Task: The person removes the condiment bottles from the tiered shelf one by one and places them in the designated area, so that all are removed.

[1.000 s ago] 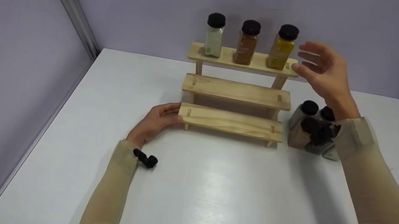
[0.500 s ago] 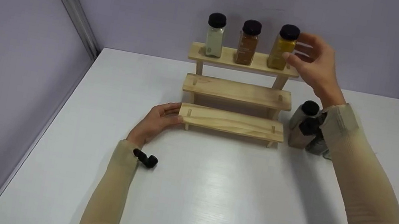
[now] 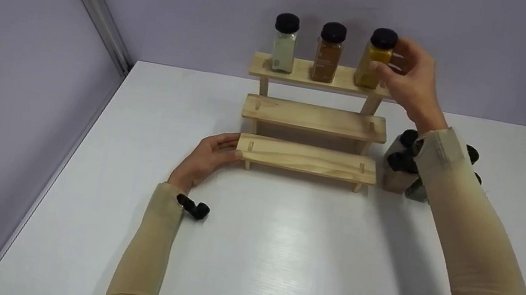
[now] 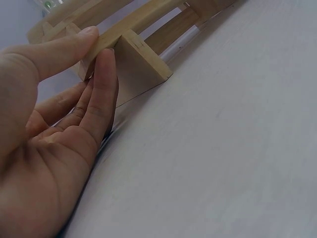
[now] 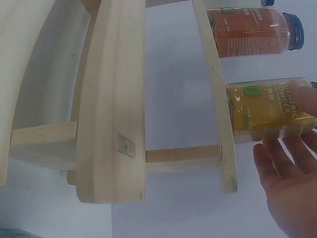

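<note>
Room above lower two shelves (image 3: 308,159); jar cluster (image 3: 399,181) obstructs rack's (image 3: 315,118) right.

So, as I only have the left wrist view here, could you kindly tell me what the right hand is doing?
Observer: The right hand holds a yellow jar at the right end of the top shelf.
Operator: Thank you; what stands next to that jar up there?
Observer: A reddish-brown jar, between it and a pale green jar.
Operator: And could you say where any other jars are, please?
Observer: A cluster of jars stands on the table, right of the rack, partly hidden by the right sleeve.
</note>
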{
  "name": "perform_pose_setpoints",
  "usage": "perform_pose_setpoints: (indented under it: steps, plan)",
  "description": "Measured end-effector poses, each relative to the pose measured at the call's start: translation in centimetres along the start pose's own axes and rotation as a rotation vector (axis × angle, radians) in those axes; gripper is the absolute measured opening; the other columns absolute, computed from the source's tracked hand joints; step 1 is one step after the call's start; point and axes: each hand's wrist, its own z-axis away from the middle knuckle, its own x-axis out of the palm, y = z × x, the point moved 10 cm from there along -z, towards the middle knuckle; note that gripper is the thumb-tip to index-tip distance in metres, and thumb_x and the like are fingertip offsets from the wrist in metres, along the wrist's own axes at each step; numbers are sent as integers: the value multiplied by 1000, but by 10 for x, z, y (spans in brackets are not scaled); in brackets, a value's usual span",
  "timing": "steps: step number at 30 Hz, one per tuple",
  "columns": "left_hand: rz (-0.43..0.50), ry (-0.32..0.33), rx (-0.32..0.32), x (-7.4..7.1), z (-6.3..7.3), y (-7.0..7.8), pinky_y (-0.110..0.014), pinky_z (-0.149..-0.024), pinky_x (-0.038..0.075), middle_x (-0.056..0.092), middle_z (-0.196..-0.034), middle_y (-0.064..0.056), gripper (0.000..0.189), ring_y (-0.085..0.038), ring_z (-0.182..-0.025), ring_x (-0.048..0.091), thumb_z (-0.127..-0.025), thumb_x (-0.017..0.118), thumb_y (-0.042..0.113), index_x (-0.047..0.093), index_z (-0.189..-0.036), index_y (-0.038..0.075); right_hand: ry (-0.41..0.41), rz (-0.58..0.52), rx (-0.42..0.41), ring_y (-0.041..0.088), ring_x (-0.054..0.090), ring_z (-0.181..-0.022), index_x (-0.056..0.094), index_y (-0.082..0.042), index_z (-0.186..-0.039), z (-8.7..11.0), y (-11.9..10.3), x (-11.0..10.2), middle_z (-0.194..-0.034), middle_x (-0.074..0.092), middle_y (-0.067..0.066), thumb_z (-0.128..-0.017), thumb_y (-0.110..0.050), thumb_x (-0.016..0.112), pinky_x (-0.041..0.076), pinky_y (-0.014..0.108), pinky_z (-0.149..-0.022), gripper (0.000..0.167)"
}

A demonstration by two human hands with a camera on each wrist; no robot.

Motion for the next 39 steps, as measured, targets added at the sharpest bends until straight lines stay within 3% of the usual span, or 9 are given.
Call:
perform_pose_setpoints:
  steps: [8,18,27,39]
  plan:
    - [-4,-11,4,1,0,1,-34,-109,58,53,-156,-23,62,-27,-136,61,-103,72,7,46,-159,-1,4,-17,-63,23,67,-127,71,-12,-139,1,-4,-2,-139,71,10,-96,-7,81,54,39,-116,45]
    - [9,6,-5,-6,-1,-1,-35,-110,58,52,-156,-23,64,-29,-137,59,-102,73,6,45,-159,-1,1,25,-69,22,66,-129,70,-15,-142,12,-10,-5,-141,70,8,-97,-11,81,53,39,-116,47]
    - [9,17,-6,-6,-2,-1,-35,-110,58,54,-155,-21,62,-29,-137,60,-102,73,6,47,-159,0,6,74,-125,18,69,-122,71,-15,-139,30,-26,-12,-136,72,6,-97,-12,82,56,38,-112,43]
    - [-12,11,6,-9,-1,-1,-34,-110,57,54,-155,-22,60,-30,-138,59,-104,71,6,46,-159,-1,9,104,-118,16,71,-120,71,-17,-140,66,-31,-26,-135,72,5,-96,-14,83,61,30,-104,46]
